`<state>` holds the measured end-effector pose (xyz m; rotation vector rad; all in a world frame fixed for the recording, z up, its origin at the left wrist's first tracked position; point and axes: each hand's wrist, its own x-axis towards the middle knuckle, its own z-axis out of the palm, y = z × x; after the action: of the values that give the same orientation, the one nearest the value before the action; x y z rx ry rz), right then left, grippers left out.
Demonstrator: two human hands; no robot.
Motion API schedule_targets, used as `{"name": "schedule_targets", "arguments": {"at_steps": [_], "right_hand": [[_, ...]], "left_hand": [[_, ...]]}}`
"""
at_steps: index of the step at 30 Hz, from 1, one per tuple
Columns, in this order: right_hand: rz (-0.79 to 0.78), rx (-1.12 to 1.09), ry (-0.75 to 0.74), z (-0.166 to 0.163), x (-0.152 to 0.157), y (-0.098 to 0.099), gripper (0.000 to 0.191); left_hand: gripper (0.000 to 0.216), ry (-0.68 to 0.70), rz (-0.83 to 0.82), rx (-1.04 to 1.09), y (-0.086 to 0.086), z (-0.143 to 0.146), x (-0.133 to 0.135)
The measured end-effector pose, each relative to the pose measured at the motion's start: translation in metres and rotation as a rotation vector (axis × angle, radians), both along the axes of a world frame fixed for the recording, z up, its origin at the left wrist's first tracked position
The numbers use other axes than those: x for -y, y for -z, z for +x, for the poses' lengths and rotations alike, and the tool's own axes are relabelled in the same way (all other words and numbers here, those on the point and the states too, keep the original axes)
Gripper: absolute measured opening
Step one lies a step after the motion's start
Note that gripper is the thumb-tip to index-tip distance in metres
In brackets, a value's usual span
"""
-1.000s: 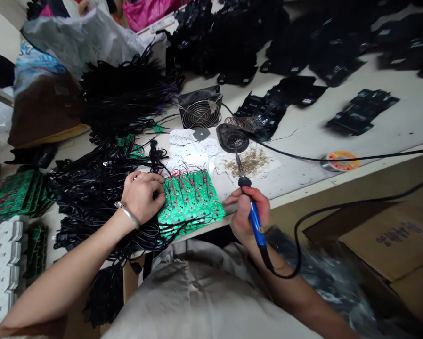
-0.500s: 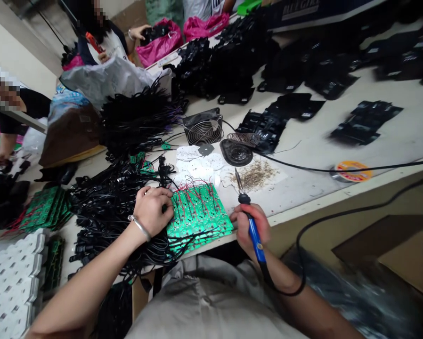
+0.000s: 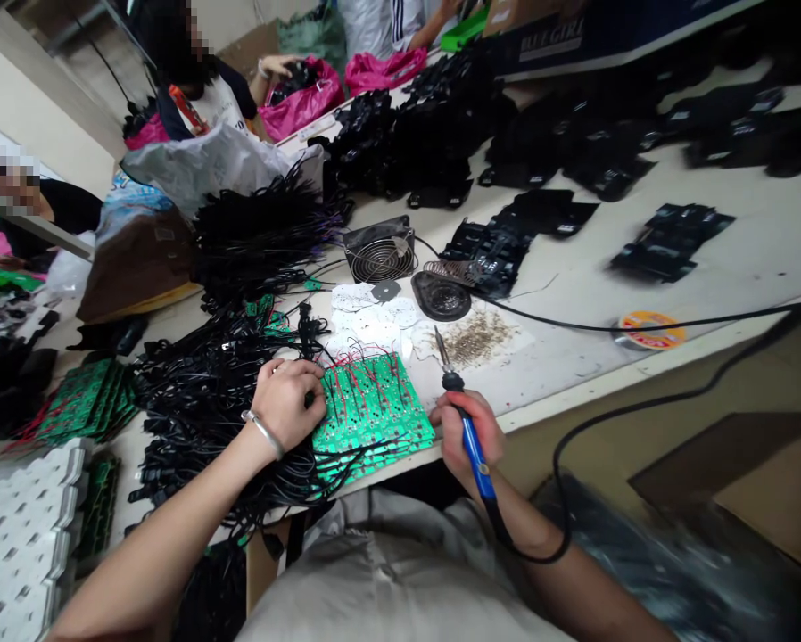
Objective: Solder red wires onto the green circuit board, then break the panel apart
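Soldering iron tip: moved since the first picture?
Yes. Judged against the black dish, the soldering iron tip has shifted slightly left in the view, towards the green circuit boards.

I have both hands working at the front edge of the counter (image 3: 554,364).
My left arm (image 3: 173,526) reaches inside that edge, left hand (image 3: 288,399) back upward, fingers curled; my right forearm (image 3: 567,562) slants up to it, right hand (image 3: 467,434) closed in a pen-like grip.

Green circuit boards (image 3: 374,403) — blue soldering-iron handle (image 3: 475,453)
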<state>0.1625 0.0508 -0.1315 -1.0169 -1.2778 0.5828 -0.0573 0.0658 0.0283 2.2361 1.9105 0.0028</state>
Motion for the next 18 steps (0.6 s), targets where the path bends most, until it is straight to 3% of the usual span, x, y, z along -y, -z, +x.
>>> {"name": "schedule_targets", "arguments": {"at_steps": [4,8,10,12,15,18], "right_hand": [[-0.006,-0.025,-0.031,0.0,0.001,-0.003,0.02],[-0.017,-0.062,-0.048,0.001,0.002,-0.005,0.02],[-0.013,-0.071,-0.065,0.001,0.002,-0.005,0.021],[-0.01,-0.058,-0.092,0.002,0.002,-0.004,0.021],[0.011,-0.024,-0.095,0.004,0.0,-0.003,0.02],[0.045,0.001,-0.065,0.004,-0.001,-0.004,0.02]], "left_hand": [[0.014,0.064,-0.012,-0.032,-0.01,-0.002,0.011],[0.028,0.15,0.045,0.028,-0.061,-0.021,0.02],[0.027,0.149,0.075,0.005,-0.091,-0.034,0.006],[0.027,0.106,0.084,-0.12,-0.107,-0.042,-0.024],[0.026,0.05,-0.008,-0.415,-0.094,-0.046,-0.09],[0.021,0.043,-0.116,-0.554,-0.052,-0.046,-0.153]]}}
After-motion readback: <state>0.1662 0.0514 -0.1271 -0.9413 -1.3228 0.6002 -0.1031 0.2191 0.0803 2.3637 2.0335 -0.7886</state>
